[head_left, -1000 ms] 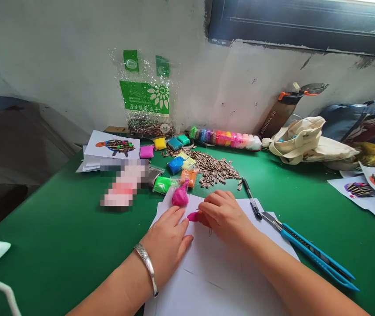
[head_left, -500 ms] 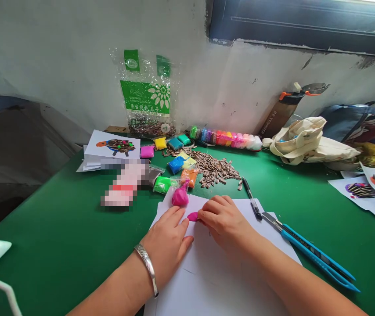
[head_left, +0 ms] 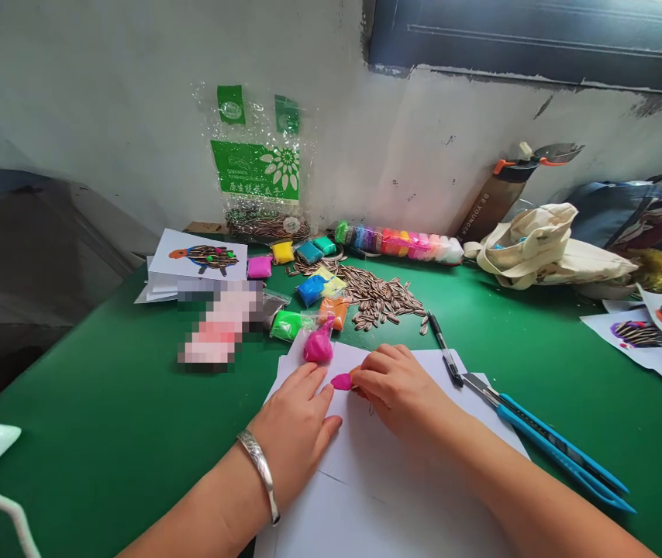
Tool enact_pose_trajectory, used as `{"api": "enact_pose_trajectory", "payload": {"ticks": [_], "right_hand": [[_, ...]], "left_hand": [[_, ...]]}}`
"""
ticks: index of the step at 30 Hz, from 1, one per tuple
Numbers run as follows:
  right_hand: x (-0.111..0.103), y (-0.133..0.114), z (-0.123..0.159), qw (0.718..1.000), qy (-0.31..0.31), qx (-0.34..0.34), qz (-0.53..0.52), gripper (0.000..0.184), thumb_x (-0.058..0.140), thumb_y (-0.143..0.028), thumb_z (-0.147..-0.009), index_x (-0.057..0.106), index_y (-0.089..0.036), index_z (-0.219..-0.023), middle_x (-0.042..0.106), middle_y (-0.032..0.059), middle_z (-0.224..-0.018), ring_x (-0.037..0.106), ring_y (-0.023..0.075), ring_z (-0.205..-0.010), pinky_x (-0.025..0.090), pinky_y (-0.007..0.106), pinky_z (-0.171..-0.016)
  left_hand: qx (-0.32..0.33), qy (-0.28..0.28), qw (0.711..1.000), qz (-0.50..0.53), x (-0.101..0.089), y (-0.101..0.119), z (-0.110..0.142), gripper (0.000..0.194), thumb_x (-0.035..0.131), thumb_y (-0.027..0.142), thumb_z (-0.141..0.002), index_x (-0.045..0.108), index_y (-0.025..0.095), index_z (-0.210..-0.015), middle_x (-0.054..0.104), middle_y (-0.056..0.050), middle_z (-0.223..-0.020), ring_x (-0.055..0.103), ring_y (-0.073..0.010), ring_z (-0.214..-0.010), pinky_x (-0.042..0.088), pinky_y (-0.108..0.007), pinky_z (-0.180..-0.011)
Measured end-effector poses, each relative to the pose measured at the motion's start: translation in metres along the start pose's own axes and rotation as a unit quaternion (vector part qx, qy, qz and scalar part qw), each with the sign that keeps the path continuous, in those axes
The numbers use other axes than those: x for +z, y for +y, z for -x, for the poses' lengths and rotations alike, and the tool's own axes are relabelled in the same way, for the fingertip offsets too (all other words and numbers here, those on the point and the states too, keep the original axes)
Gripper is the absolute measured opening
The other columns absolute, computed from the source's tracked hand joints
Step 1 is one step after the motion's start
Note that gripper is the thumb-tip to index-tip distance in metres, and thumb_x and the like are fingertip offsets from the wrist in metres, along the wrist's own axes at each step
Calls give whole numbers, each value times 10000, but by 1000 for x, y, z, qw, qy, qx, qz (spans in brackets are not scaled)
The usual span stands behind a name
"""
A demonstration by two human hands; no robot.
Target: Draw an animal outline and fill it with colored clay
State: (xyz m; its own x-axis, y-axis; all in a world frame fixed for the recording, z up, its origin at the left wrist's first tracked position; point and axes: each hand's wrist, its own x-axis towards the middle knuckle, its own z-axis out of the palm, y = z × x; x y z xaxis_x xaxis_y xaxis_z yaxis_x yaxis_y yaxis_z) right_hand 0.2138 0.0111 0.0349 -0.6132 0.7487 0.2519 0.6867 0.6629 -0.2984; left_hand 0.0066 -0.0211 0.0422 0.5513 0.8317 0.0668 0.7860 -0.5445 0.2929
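Observation:
A small flattened lump of pink clay lies on the white paper between my two hands. My left hand, with a silver bangle at the wrist, rests flat on the sheet; its fingers are stretched out and the tips touch or nearly touch the clay's left side. My right hand is closed, its bent fingers pinching at the clay's right end. A bit of orange shows by those fingertips, too small to identify. Just beyond the left fingers sits a bag of pink clay.
Sunflower seeds lie beyond the paper, beside packets of coloured clay. A black pen and a blue craft knife lie on the right. Behind stand a seed bag, a bottle and a cloth bag.
My right fingers have shifted slightly, showing a little more of the pink clay and a bit of orange. My left hand has stayed in place.

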Motion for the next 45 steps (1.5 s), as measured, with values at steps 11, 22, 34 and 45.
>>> {"api": "enact_pose_trajectory", "payload": {"ticks": [11, 22, 34, 45], "right_hand": [[-4, -4, 0, 1000, -21, 2, 14, 146, 577, -129, -892, 704, -202, -885, 652, 39, -791, 500, 163, -761, 274, 330, -687], [-9, -9, -1, 999, -36, 21, 15, 178, 543, -119, -907, 694, -199, -859, 654, 43, -807, 503, 162, -775, 271, 330, -695], [-13, -12, -1, 998, -49, 47, -5, 209, 517, -127, -918, 708, -212, -926, 656, 41, -814, 495, 159, -757, 274, 321, -698], [-13, -12, 0, 997, -43, 60, -18, 196, 547, -114, -900, 706, -225, -925, 653, 31, -806, 507, 168, -773, 289, 317, -704]], "left_hand": [[-9, -13, 1000, -4, 1, 1, 0, 306, 572, 172, -868, 645, 94, -1155, 588, -191, -1302, 488, -340, -1281, 463, -514, -1044], [-14, -31, 999, -6, 1, 1, -1, 304, 548, 190, -887, 641, 105, -1164, 568, -186, -1330, 462, -333, -1306, 445, -501, -1061], [-7, -20, 1000, -8, 1, 0, 0, 302, 551, 184, -885, 646, 98, -1159, 581, -189, -1310, 478, -332, -1291, 454, -496, -1055], [-9, -15, 1000, -5, 2, 0, 0, 304, 559, 184, -882, 650, 93, -1157, 586, -194, -1302, 485, -334, -1285, 458, -495, -1052]]}}
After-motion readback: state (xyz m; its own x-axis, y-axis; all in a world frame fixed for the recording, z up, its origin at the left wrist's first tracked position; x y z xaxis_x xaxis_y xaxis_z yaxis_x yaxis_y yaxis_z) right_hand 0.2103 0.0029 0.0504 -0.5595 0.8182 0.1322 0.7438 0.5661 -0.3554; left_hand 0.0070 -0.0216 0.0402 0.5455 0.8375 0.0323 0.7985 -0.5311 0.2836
